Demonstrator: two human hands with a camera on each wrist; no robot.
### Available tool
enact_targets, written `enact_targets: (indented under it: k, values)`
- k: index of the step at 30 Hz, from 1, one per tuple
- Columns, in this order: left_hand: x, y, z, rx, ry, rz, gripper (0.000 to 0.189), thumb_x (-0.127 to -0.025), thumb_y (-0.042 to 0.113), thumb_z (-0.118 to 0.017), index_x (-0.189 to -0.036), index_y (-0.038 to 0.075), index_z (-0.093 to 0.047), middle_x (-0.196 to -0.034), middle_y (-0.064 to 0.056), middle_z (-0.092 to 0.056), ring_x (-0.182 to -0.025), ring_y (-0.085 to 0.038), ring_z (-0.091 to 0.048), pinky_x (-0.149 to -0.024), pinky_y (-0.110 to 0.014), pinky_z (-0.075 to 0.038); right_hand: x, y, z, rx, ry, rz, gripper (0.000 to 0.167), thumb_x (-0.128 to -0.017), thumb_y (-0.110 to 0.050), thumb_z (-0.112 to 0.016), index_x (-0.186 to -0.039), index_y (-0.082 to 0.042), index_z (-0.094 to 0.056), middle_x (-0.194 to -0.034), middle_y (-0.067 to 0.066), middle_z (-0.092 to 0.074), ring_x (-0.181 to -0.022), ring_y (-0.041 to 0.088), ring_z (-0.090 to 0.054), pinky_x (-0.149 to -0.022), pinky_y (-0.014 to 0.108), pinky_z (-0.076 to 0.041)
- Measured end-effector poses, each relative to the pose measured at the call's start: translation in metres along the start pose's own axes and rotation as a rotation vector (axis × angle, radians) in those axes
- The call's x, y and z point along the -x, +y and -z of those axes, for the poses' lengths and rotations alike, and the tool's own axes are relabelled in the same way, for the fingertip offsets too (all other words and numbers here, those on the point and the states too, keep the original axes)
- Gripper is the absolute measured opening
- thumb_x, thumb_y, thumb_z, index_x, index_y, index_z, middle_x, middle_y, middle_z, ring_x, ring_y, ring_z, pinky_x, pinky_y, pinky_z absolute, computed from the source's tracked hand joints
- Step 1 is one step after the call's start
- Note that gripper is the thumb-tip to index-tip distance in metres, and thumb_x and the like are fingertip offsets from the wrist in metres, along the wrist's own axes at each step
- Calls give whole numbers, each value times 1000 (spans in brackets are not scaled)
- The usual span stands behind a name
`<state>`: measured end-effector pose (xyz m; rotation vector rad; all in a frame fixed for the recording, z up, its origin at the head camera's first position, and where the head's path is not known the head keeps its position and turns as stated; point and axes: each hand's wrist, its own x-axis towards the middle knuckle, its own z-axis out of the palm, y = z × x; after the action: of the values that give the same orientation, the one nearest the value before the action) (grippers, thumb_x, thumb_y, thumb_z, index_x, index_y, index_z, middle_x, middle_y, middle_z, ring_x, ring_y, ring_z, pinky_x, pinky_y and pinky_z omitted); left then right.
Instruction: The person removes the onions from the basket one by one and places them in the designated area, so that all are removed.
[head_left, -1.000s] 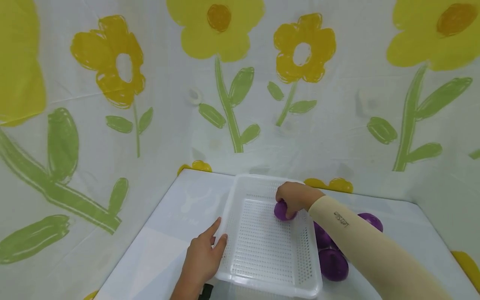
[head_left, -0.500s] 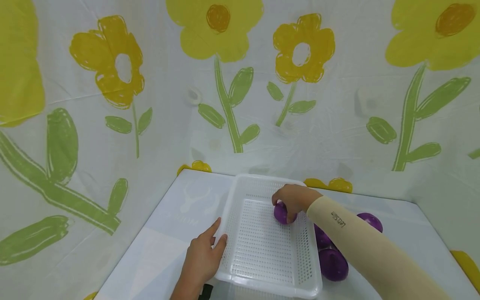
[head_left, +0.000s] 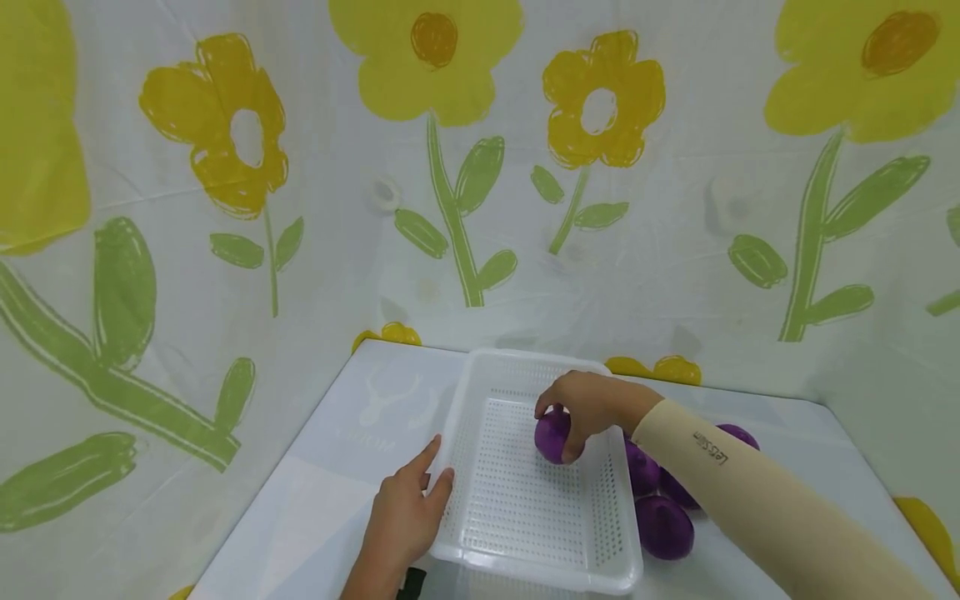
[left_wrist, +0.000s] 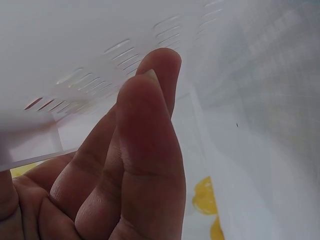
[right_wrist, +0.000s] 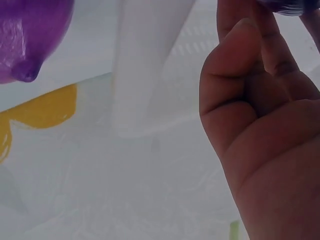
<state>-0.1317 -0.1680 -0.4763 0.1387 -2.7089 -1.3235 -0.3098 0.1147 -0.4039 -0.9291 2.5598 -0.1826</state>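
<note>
A glossy purple round thing (head_left: 552, 436) is in the fingers of my right hand (head_left: 588, 406), inside the right half of a white perforated plastic basket (head_left: 525, 575). A gap in the grip leaves its top partly showing. In the right wrist view, only a dark purple edge (right_wrist: 290, 6) of it appears above the curled fingers. My left hand (head_left: 405, 508) holds the basket's left side, thumb at the rim and other fingers outside and under it. From the left wrist, those fingers (left_wrist: 150, 145) lie beneath the rim, close to the slotted wall.
More purple round things (head_left: 664, 527) lie on the white table (head_left: 322, 467), right of the basket and partly under the right forearm (head_left: 750, 492). One seen from the right wrist (right_wrist: 30, 40) has a small nub. A flower-printed cloth (head_left: 337, 250) encloses the table.
My right hand has shifted slightly left and toward me inside the basket, carrying the purple round thing, and its fingers have spread a little. The left hand and basket have stayed put.
</note>
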Motion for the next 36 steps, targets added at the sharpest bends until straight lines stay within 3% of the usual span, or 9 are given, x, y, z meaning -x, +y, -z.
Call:
enact_targets:
  k: [8,14,19,23,28,36]
  values:
    - [0,-1,1,0,-15,7,57,-105,36,-66,-157,16,-54,-119,-24,-74,-108,-34,-73,-79,-53,-61,28,-8,4,-149,63,114,70,-64,-47,-102,-127,-34,-74,-108,-14,-64,-95,12,-62,-80,32,-56]
    - [2,0,0,-2,-10,6,57,-105,35,-67,-156,15,-54,-119,-25,-73,-108,-34,-73,-79,-54,-60,53,-8,3,-246,148,176,75,-64,-58,-98,-130,-33,-72,-108,-16,-65,-102,14,-61,-80,33,-57]
    - [1,-1,0,-2,-6,19,56,-105,35,-67,-156,16,-54,-120,-25,-73,-110,-33,-73,-80,-54,-60,77,-1,0,-332,265,244,74,-68,-56,-97,-132,-28,-72,-109,-11,-67,-100,17,-63,-77,37,-57]
    - [0,-1,-1,7,-7,24,56,-105,34,-66,-157,16,-54,-121,-25,-73,-112,-33,-72,-82,-54,-60,102,5,-4,-366,393,260,72,-68,-53,-97,-131,-29,-72,-106,-10,-68,-89,19,-64,-71,35,-57]
    - [1,-1,-3,11,-13,34,56,-105,34,-67,-156,16,-54,-119,-25,-73,-110,-34,-73,-81,-54,-60,140,13,-17,-365,500,197,74,-68,-55,-96,-132,-28,-71,-105,-10,-67,-85,15,-62,-68,31,-56]
    - [2,2,0,9,-17,42,56,-105,34,-66,-157,18,-53,-119,-25,-73,-109,-33,-73,-80,-53,-60,194,31,-57,-415,565,-97,74,-69,-50,-98,-135,-31,-69,-120,1,-68,-92,18,-65,-70,29,-58]
